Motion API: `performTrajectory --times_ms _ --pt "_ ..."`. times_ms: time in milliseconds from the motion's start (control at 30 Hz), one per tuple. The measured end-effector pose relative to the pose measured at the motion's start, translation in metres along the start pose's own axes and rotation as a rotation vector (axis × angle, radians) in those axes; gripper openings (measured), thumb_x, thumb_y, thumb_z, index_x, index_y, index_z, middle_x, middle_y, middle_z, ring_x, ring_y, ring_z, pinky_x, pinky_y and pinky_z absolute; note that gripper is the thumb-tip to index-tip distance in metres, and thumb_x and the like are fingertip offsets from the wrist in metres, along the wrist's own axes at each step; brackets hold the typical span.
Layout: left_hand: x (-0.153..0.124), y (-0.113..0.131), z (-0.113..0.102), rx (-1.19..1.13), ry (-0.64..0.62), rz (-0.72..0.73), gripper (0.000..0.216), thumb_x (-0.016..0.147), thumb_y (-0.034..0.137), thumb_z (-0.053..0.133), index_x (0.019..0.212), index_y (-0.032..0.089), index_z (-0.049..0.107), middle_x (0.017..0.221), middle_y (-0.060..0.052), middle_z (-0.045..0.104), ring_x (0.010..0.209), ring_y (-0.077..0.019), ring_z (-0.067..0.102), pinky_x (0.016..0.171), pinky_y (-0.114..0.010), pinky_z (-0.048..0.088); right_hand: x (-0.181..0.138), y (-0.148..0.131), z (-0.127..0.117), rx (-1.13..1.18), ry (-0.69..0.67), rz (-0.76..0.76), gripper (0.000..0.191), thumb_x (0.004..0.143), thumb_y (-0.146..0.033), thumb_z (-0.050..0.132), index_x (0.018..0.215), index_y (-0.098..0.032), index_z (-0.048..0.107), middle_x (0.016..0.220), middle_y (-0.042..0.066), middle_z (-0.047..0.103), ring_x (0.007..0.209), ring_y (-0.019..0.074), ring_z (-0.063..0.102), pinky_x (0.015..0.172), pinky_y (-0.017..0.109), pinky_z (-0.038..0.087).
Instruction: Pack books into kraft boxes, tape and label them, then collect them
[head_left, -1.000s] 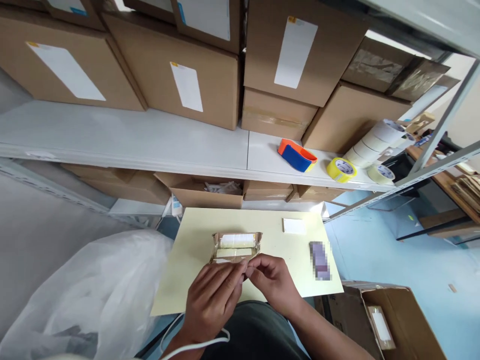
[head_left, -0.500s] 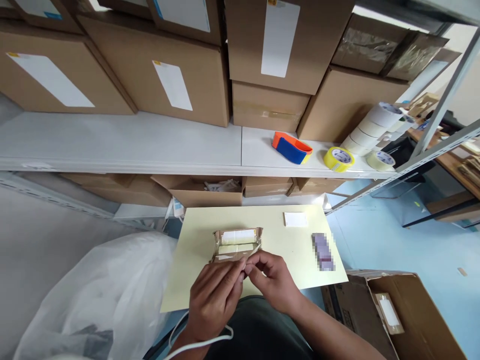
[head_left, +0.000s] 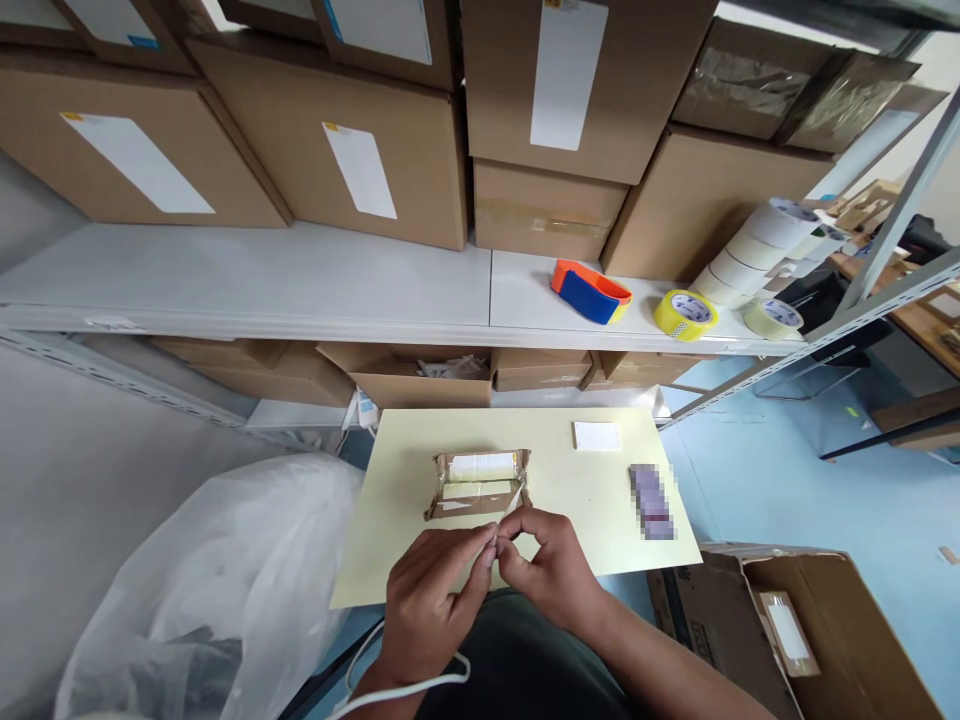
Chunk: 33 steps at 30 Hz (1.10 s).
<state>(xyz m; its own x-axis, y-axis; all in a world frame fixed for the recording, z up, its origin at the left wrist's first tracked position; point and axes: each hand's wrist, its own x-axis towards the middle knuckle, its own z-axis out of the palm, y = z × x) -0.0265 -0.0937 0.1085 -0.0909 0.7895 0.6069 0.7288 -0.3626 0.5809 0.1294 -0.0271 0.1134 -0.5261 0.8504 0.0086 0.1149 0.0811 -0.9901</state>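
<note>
A small brown wrapped packet (head_left: 478,483) with a white roll-like part on top lies on a pale yellow board (head_left: 570,500) in front of me. My left hand (head_left: 431,600) and my right hand (head_left: 547,565) meet just below the packet's right end. Both pinch a thin clear strip (head_left: 508,505) that runs up to the packet's corner. The fingers of both hands are closed on that strip.
A white card (head_left: 597,436) and a blurred small object (head_left: 651,501) lie on the board's right. A grey shelf (head_left: 300,285) carries cardboard boxes, an orange-blue tape dispenser (head_left: 589,293) and tape rolls (head_left: 684,313). A plastic bag (head_left: 210,580) sits left, an open carton (head_left: 795,630) right.
The view has shifted slightly. My hands have drawn a little nearer to me, and the thin strip now stretches from the packet's right corner to my fingers.
</note>
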Motion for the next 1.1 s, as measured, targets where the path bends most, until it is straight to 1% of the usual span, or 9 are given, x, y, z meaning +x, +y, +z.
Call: performTrajectory --times_ms 167,333,400,533,600,733,833,1000,1100 --pt "-0.007 -0.002 -0.001 -0.009 -0.024 -0.161 0.017 0.094 0.019 0.062 0.102 0.025 0.076 0.090 0.002 0.081 0.078 -0.0125 0.076 0.076 -0.019 0.057 -0.002 0.001 0.001 -0.071 -0.014 -0.045 0.010 0.080 -0.016 0.061 0.079 -0.019 0.070 0.076 0.000 0.072 0.071 0.0138 0.066 0.069 0.023 0.050" --pt "-0.012 -0.007 -0.004 -0.038 -0.055 -0.484 0.021 0.096 0.033 0.058 0.091 0.024 0.076 0.080 0.004 0.079 0.068 -0.0124 0.074 0.063 -0.017 0.055 0.000 -0.001 0.004 -0.034 -0.068 -0.076 0.009 0.079 -0.014 0.060 0.077 -0.020 0.067 0.078 0.000 0.070 0.072 0.0136 0.065 0.071 0.023 0.050" --pt "-0.012 -0.010 -0.006 -0.063 -0.057 -0.556 0.024 0.095 0.036 0.056 0.088 0.023 0.075 0.077 0.003 0.078 0.066 -0.0128 0.073 0.058 -0.017 0.054 0.001 0.001 0.006 -0.013 -0.081 -0.063 0.009 0.079 -0.014 0.060 0.077 -0.020 0.067 0.080 0.000 0.071 0.074 0.0141 0.065 0.072 0.023 0.050" --pt "-0.011 -0.011 -0.008 -0.114 -0.112 -0.475 0.021 0.093 0.035 0.058 0.088 0.024 0.075 0.081 0.003 0.079 0.072 -0.0132 0.074 0.066 -0.018 0.055 0.000 0.006 0.009 -0.012 -0.059 0.025 0.009 0.086 -0.021 0.062 0.081 -0.020 0.068 0.078 0.001 0.071 0.073 0.0142 0.065 0.071 0.024 0.050" --pt "-0.011 -0.009 -0.006 -0.128 -0.103 -0.446 0.020 0.094 0.033 0.058 0.090 0.025 0.076 0.084 0.002 0.078 0.075 -0.0130 0.074 0.070 -0.019 0.055 -0.001 0.008 0.009 0.003 -0.049 0.036 0.011 0.089 -0.027 0.064 0.083 -0.020 0.069 0.078 0.001 0.071 0.074 0.0148 0.065 0.071 0.024 0.050" --pt "-0.008 -0.003 -0.001 -0.185 -0.048 -0.438 0.018 0.094 0.030 0.058 0.090 0.026 0.075 0.084 0.002 0.077 0.077 -0.0126 0.071 0.074 -0.021 0.054 0.001 0.011 0.008 0.006 -0.023 0.051 0.019 0.088 -0.036 0.071 0.082 -0.020 0.068 0.078 0.001 0.069 0.074 0.0151 0.064 0.071 0.025 0.049" --pt "-0.005 -0.001 0.000 -0.249 -0.038 -0.491 0.018 0.093 0.031 0.059 0.086 0.025 0.075 0.082 0.001 0.076 0.076 -0.0132 0.070 0.073 -0.021 0.054 0.002 0.012 0.008 -0.014 -0.031 0.050 0.023 0.093 -0.039 0.067 0.081 -0.020 0.067 0.077 0.001 0.069 0.073 0.0147 0.062 0.071 0.026 0.049" --pt "-0.004 -0.012 -0.003 -0.376 0.021 -0.787 0.026 0.088 0.043 0.062 0.080 0.022 0.074 0.070 0.000 0.071 0.064 -0.0143 0.064 0.061 -0.023 0.051 0.008 0.007 0.011 -0.035 -0.088 -0.003 0.022 0.096 -0.039 0.062 0.084 -0.021 0.066 0.081 0.002 0.069 0.075 0.0148 0.062 0.072 0.026 0.049" --pt "-0.001 -0.036 -0.007 -0.540 0.167 -1.002 0.030 0.082 0.048 0.067 0.074 0.019 0.069 0.055 0.003 0.060 0.053 -0.0121 0.054 0.053 -0.023 0.045 0.018 0.011 0.007 -0.018 -0.087 -0.013 0.024 0.095 -0.040 0.062 0.079 -0.022 0.062 0.080 0.002 0.067 0.074 0.0150 0.061 0.071 0.027 0.049"
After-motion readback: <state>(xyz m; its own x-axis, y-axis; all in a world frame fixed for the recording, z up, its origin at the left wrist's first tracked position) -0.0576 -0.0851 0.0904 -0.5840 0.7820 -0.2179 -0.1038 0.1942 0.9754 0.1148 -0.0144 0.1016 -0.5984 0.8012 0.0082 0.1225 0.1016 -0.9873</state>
